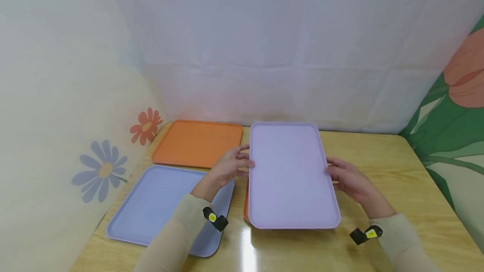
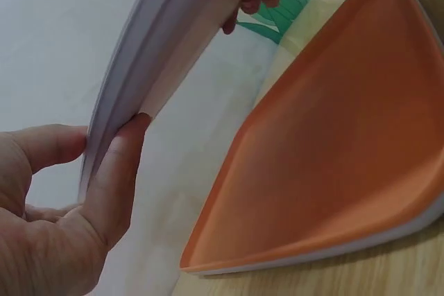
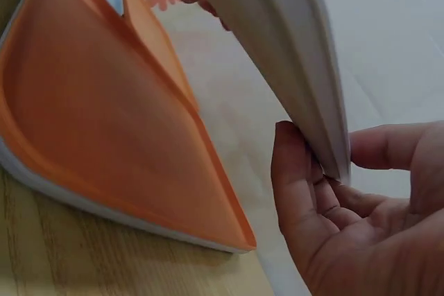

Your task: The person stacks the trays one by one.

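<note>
Above the middle of the wooden table (image 1: 382, 154), a lavender tray (image 1: 293, 175) is held between the left hand (image 1: 228, 165) and the right hand (image 1: 351, 183), one on each long side. It is raised off the surface and turned with a short edge toward the person.

In the left wrist view, the left thumb presses the outer rim while the fingers (image 2: 119, 185) bend against the underside, so the rim lies pinched in the narrow space between them. The right wrist view shows a matching grip: the thumb is on the rim's upper side, and the fingers (image 3: 295, 178) are curled beneath, touching the underside close to the edge. Both hands grip partway along the sides, away from the corners.

Below the raised tray lies an orange tray (image 2: 326, 129), apart from it and mostly hidden in the head view; a pale edge shows under its orange rim. On the person's left, a blue tray (image 1: 159, 205) rests on the table, partly covered by the left forearm. Just behind that lies another orange tray (image 1: 200, 142), near the white backdrop (image 1: 234, 45).
</note>
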`<state>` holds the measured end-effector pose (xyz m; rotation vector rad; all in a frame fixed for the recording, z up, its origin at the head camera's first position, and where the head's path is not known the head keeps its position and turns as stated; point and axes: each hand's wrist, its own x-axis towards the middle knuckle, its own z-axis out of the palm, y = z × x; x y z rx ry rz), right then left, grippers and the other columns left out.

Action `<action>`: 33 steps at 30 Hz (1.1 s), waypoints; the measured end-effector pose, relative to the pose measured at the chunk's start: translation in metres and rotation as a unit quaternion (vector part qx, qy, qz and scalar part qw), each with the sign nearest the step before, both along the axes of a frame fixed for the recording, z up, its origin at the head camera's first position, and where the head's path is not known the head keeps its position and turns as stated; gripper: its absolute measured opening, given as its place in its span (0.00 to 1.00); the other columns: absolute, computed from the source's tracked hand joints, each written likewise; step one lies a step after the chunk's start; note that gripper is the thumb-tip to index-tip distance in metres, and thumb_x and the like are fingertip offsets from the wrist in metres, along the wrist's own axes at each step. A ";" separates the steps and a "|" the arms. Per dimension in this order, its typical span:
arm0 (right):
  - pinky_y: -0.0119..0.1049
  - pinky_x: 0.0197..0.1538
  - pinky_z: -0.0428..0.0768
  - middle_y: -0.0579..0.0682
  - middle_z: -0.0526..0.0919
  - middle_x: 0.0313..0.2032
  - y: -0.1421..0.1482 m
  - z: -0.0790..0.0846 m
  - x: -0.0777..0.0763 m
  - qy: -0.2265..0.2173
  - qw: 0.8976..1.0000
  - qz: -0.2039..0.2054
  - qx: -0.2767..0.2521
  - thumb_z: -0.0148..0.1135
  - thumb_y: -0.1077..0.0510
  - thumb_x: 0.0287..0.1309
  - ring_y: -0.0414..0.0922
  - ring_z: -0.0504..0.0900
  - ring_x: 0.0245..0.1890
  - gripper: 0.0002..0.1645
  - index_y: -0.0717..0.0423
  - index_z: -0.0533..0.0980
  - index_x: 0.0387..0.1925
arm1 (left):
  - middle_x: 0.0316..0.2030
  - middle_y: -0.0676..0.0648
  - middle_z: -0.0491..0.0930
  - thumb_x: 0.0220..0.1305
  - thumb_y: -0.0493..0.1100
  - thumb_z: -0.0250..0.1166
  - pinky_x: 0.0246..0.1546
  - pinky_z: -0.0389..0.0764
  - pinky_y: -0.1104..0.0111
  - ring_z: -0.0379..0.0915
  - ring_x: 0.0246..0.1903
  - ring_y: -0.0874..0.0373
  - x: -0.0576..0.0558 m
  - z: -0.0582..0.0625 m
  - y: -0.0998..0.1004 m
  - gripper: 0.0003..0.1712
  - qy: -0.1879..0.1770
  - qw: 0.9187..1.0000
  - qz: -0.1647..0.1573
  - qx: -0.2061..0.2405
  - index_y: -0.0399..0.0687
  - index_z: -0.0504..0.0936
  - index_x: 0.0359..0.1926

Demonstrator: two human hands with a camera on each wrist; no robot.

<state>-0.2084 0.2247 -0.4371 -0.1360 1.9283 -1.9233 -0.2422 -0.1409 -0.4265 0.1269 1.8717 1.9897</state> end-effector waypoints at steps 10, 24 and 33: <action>0.39 0.45 0.86 0.43 0.82 0.43 -0.005 -0.007 0.000 -0.013 1.000 -0.016 -0.008 0.51 0.62 0.73 0.39 0.83 0.43 0.41 0.69 0.45 0.77 | 0.60 0.33 0.73 0.63 0.31 0.65 0.49 0.84 0.51 0.77 0.49 0.50 -0.003 0.001 -0.003 0.46 -0.008 0.998 -0.005 -0.057 0.44 0.55 0.78; 0.42 0.42 0.86 0.49 0.84 0.41 -0.012 -0.014 -0.005 -0.004 0.998 -0.040 0.052 0.57 0.63 0.68 0.44 0.83 0.38 0.43 0.64 0.50 0.78 | 0.49 0.40 0.67 0.61 0.27 0.62 0.44 0.86 0.51 0.72 0.44 0.51 -0.008 -0.011 -0.010 0.52 -0.028 0.994 -0.038 -0.101 0.51 0.48 0.81; 0.43 0.41 0.86 0.64 0.80 0.51 -0.018 -0.024 -0.011 -0.009 0.994 -0.041 0.105 0.56 0.63 0.68 0.46 0.82 0.39 0.41 0.67 0.51 0.77 | 0.49 0.39 0.67 0.59 0.24 0.62 0.43 0.86 0.51 0.73 0.42 0.51 -0.015 -0.015 -0.008 0.52 -0.037 0.993 -0.034 -0.110 0.47 0.50 0.80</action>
